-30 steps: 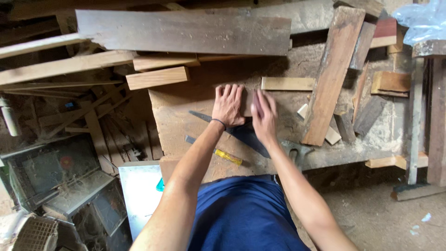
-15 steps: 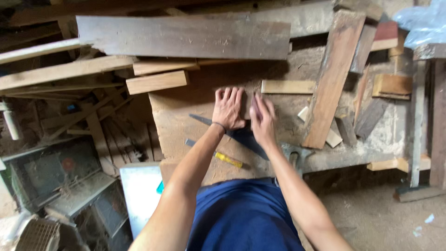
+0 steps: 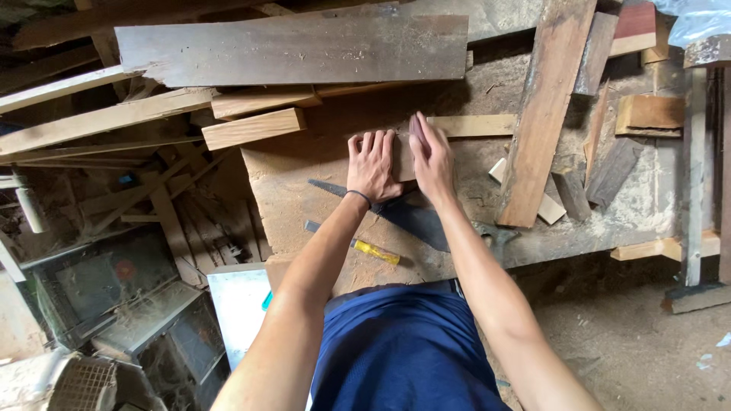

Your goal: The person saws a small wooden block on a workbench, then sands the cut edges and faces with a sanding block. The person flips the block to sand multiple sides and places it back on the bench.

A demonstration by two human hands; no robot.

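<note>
Head view: your left hand [image 3: 372,164] lay flat on the small wood block [image 3: 405,158] on the sawdusty bench [image 3: 289,205]; your right hand [image 3: 431,158], fingers straight, had shifted edgewise against it, squaring it above the saw [image 3: 411,217].

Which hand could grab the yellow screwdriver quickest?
Probably the left hand. It lies flat on the small wood block, and the screwdriver lies just under the left forearm. The right hand is farther off, across the saw.

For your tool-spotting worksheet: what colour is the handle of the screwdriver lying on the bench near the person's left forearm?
Yellow: the screwdriver handle shows clearly in the head view.
</note>
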